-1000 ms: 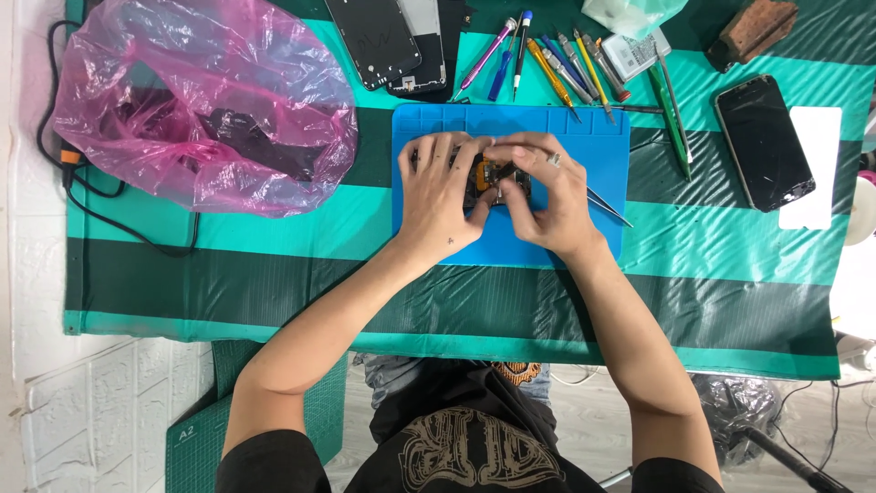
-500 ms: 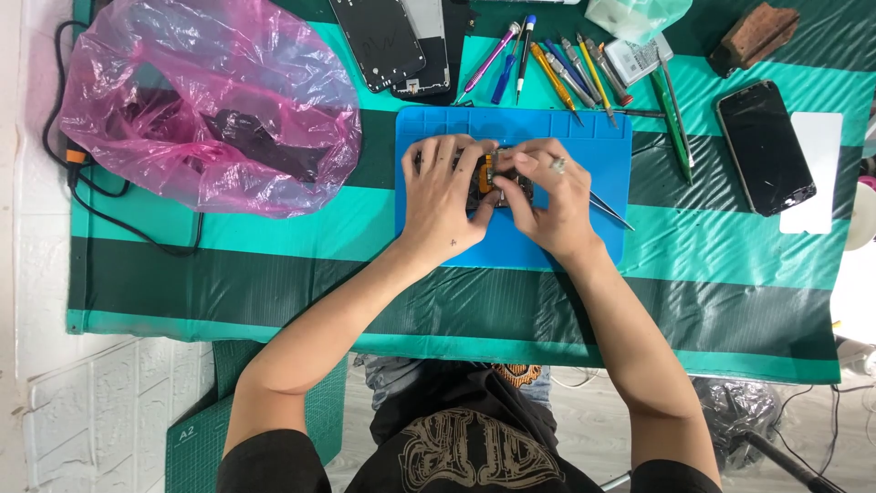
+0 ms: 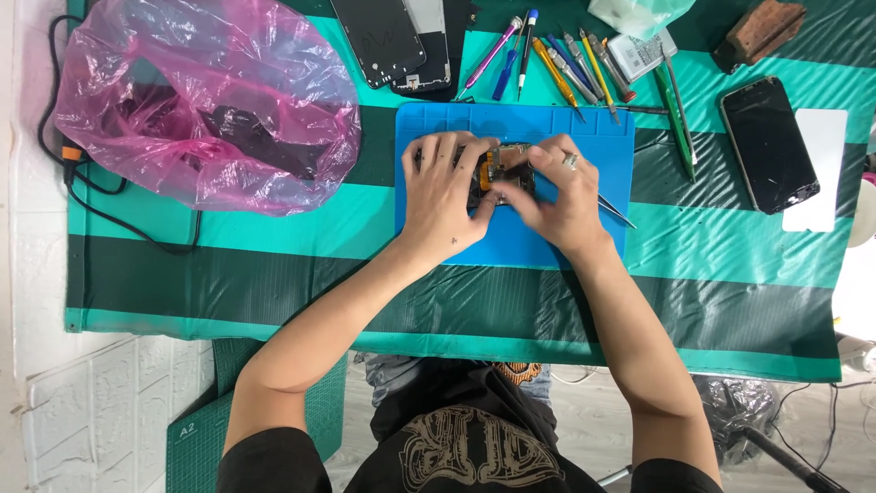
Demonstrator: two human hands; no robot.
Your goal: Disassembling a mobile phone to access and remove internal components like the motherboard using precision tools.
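Lying crosswise near the blue mat's (image 3: 547,251) far edge, the opened phone (image 3: 500,171) is pinned under the left hand (image 3: 444,194) while the right hand's (image 3: 557,196) fingertips pinch together at its middle.

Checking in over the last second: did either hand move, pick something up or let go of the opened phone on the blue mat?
Hardly anything changed. The left hand and right hand stay pressed together over the small opened phone with its orange and black insides on the blue rubber work mat; only slight finger shifts show. Nothing was picked up or released. The pink plastic bag, the row of coloured screwdrivers and the black cracked phone lie as before.
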